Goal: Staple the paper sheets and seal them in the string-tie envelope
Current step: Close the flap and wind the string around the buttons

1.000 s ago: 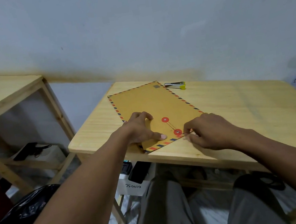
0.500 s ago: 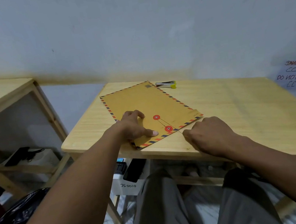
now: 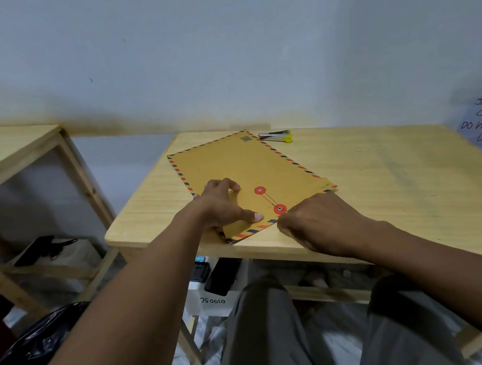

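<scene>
Under the left fingers (image 3: 231, 185): string-tie envelope (image 3: 249, 165), pressed flat.
Left hand (image 3: 221, 206) spreads open; right hand (image 3: 319, 223) curls beside the lower disc (image 3: 280, 208), any hold on the string (image 3: 269, 199) hidden. Slack would likely let it slip off.

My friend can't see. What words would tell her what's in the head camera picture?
A person's left hand presses a brown string-tie envelope flat on a wooden table, while the right hand curls beside the nearer red disc of its tie. A small stapler lies past the envelope's far corner.
</scene>
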`<act>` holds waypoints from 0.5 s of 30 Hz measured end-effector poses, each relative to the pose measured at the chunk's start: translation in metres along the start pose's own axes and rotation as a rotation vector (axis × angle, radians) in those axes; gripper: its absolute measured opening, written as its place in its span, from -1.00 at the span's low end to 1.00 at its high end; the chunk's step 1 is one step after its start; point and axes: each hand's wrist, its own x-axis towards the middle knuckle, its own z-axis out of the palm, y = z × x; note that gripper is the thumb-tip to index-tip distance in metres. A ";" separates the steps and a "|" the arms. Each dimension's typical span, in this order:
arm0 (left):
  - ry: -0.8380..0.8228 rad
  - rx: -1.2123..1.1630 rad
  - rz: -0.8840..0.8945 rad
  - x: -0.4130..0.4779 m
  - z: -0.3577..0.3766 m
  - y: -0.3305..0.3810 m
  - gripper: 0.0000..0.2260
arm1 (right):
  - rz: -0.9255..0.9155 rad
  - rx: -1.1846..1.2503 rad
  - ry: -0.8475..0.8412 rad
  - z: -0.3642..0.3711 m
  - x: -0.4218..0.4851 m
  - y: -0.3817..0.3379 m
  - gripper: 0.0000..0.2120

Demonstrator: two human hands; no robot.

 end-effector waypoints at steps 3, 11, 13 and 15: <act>-0.021 0.004 0.040 -0.004 -0.002 -0.004 -0.13 | -0.005 0.099 0.035 0.000 0.017 0.003 -0.80; -0.093 -0.049 0.130 -0.012 -0.011 -0.023 -0.06 | -0.021 0.268 -0.106 -0.009 0.093 0.027 -0.80; -0.087 -0.049 0.142 -0.012 -0.011 -0.025 -0.05 | 0.002 0.401 -0.150 -0.006 0.110 0.038 -0.84; -0.078 -0.050 0.150 -0.012 -0.010 -0.026 -0.05 | 0.049 0.504 -0.161 -0.001 0.123 0.046 -0.90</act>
